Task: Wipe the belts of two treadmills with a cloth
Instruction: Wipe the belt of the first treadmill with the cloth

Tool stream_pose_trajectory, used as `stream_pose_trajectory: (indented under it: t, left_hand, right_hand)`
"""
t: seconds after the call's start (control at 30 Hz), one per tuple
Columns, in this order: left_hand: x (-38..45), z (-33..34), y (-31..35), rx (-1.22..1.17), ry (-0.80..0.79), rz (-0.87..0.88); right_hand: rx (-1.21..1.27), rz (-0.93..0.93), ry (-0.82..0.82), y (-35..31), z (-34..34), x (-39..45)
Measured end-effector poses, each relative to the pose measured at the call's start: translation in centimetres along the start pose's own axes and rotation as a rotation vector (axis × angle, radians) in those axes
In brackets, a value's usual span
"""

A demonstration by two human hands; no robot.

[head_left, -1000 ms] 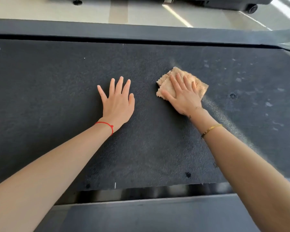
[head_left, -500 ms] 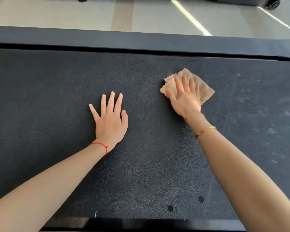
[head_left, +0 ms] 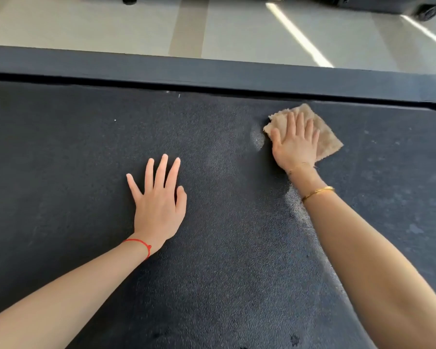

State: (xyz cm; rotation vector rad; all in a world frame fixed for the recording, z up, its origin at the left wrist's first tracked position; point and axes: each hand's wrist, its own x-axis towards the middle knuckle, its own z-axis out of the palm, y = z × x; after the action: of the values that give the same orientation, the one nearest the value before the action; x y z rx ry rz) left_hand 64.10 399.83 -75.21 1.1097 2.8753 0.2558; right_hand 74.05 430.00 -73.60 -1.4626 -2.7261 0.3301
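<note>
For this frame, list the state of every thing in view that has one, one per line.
left hand: open, fingers spread, flat on the belt, holding nothing.
right hand: open, fingers straight, pressing the cloth onto the belt.
cloth: folded flat, pinned under the right hand, close to the far side rail.
belt: dark, with pale smudges right of the cloth and a shiny streak beside the right forearm.
side rail: bare, untouched.

The belt [head_left: 91, 172] is dark, matt and finely pebbled, with pale dusty smears. The cloth [head_left: 325, 137] looks like tan, fuzzy towelling with frayed edges. The side rail [head_left: 212, 71] is smooth, dull dark plastic. Beyond it, the floor [head_left: 86, 23] is pale and slightly glossy.
</note>
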Motion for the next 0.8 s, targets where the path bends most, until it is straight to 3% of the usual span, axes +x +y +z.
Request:
stream_pose_trajectory:
  t: [0.1,0.3,0.4,0.47,0.63,0.8]
  left_hand:
    - [0.1,0.0,0.0,0.008,-0.014,-0.009]
    - [0.1,0.0,-0.1,0.038,-0.021,-0.013]
    - [0.1,0.0,-0.2,0.042,-0.025,-0.006]
    - [0.2,0.0,-0.2,0.042,-0.025,-0.003]
    - [0.2,-0.1,-0.2,0.044,-0.028,-0.013]
    - [0.3,0.0,-0.1,0.045,-0.020,-0.010]
  right_hand:
    - [0.046,-0.019,0.008,-3.6,0.9,0.1]
    - [0.062,-0.452,-0.055,-10.6,2.3,-1.7]
    - [0.020,-0.564,-0.086,-9.6,2.2,-1.3]
    - [-0.035,-0.523,-0.064,-7.2,1.7,0.3]
    - [-0.024,-0.218,-0.033,-2.5,0.2,4.1]
    - [-0.032,-0.218,-0.041,-3.5,0.6,3.9]
